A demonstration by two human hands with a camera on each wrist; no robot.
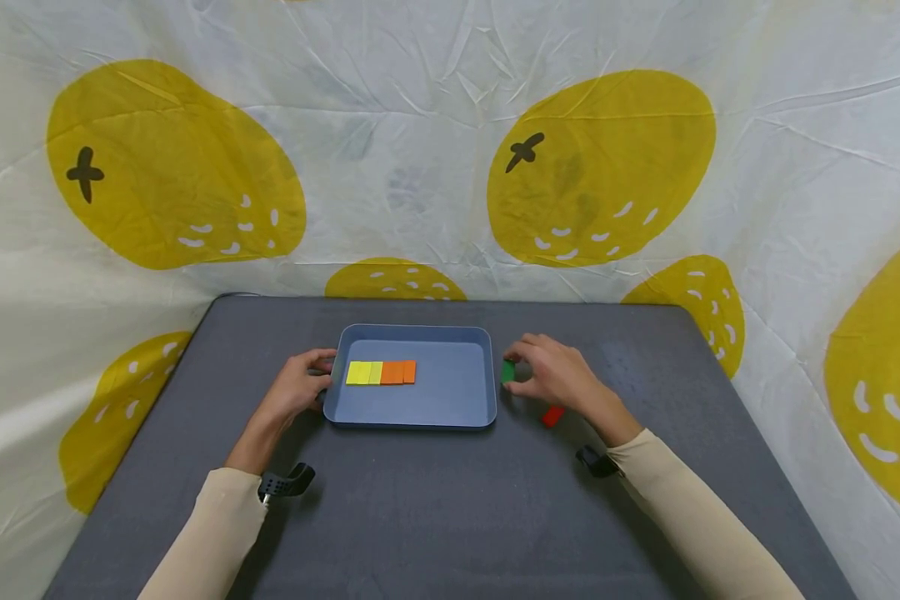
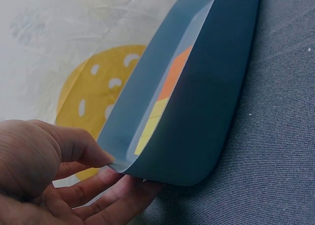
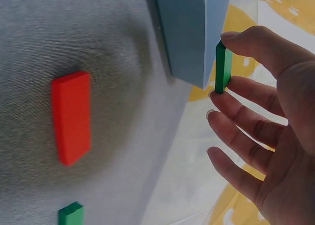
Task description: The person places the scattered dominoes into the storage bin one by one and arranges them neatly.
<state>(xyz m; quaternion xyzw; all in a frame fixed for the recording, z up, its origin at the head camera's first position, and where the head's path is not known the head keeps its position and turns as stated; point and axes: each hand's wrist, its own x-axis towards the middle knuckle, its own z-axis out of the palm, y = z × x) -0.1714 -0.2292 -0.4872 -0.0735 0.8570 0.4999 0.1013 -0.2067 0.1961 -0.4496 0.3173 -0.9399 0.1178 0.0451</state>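
My left hand grips the left end of a shallow blue-grey tray, thumb at the rim and fingers against the outer wall, as the left wrist view shows. Inside the tray, yellow tiles and orange tiles lie edge to edge in one row. Just off the tray's right side, my right hand pinches a green tile between thumb and fingertips, held above the table. Below that hand a red tile lies flat on the table.
Another green tile lies past the red one, cut off by the right wrist view's lower edge. The dark grey table has rounded far corners. Behind it hangs a white cloth printed with large yellow fruit shapes.
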